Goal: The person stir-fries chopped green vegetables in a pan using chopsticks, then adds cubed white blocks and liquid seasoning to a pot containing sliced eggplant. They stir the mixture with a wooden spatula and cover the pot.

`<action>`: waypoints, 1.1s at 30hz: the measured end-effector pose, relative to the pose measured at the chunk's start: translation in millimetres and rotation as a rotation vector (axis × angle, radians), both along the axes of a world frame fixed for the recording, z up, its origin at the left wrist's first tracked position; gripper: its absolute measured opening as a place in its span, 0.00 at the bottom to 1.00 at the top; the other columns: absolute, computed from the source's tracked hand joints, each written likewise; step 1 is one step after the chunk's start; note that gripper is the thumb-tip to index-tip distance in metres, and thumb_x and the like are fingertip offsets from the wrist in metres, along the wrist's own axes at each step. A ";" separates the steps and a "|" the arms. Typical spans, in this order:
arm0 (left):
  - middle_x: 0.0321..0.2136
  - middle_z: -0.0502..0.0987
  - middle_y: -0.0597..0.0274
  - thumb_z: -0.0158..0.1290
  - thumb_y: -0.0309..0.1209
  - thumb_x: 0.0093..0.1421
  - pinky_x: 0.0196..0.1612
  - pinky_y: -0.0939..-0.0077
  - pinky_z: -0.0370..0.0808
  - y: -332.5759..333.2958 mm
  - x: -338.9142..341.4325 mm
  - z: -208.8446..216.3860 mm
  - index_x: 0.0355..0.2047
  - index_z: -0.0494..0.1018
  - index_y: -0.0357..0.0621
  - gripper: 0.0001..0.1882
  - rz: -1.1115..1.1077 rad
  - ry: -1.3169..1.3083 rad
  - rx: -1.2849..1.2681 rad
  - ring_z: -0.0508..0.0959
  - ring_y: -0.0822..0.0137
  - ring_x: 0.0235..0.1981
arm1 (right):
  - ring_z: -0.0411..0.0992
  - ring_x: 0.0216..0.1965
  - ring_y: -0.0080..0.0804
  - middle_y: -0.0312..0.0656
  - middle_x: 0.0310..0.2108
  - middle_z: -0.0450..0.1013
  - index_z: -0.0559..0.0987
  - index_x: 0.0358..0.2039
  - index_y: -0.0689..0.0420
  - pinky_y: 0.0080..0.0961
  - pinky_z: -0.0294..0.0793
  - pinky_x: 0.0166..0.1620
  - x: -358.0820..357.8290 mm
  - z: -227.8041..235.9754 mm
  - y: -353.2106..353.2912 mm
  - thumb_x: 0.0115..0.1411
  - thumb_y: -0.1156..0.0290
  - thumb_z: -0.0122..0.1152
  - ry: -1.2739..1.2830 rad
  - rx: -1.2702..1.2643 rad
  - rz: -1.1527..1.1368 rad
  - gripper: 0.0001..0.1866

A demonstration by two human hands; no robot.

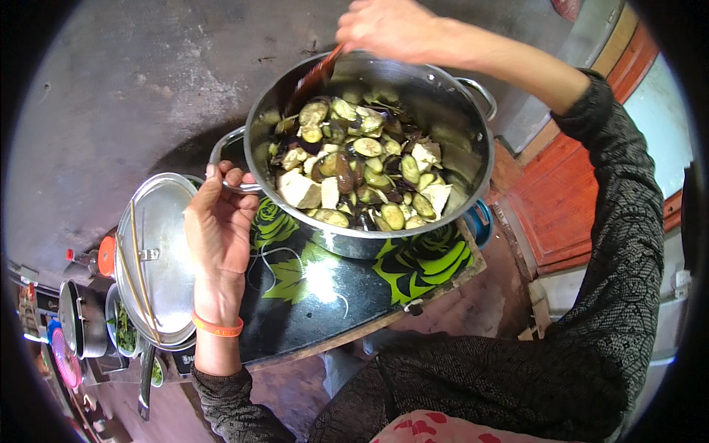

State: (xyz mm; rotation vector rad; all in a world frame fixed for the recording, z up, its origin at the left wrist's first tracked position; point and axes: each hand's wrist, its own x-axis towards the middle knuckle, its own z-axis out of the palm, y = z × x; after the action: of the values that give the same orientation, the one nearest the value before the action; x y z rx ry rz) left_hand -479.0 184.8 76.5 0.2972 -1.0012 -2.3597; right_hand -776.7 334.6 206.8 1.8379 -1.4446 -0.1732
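A large steel pot stands on a dark table with a green flower pattern. Inside it lie sliced eggplant and white chunks that look like tofu. My left hand is closed around the pot's left handle. Over the far rim, my right hand grips a reddish-brown wooden spatula, its blade slanting down into the pot at the far left side. The blade's lower end is dark and partly blurred.
A steel lid with a pair of chopsticks on it lies left of the pot. Farther left are a bowl of green leaves, a smaller pot and a bottle. A blue basin is beyond the table's right corner.
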 end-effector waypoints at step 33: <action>0.32 0.76 0.66 0.52 0.36 0.71 0.41 0.75 0.74 1.1 0.7 0.9 0.42 0.72 0.40 0.11 -0.029 0.003 -0.058 0.78 0.67 0.40 | 0.77 0.24 0.40 0.46 0.20 0.78 0.82 0.18 0.53 0.41 0.62 0.50 15.8 24.0 72.5 0.52 0.63 0.61 0.105 0.159 -0.629 0.11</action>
State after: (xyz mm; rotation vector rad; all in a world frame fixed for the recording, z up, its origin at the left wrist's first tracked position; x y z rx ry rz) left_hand -478.3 185.9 77.4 0.2592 -1.0770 -2.3519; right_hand -760.9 407.0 230.8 1.4083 -1.9334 -0.6991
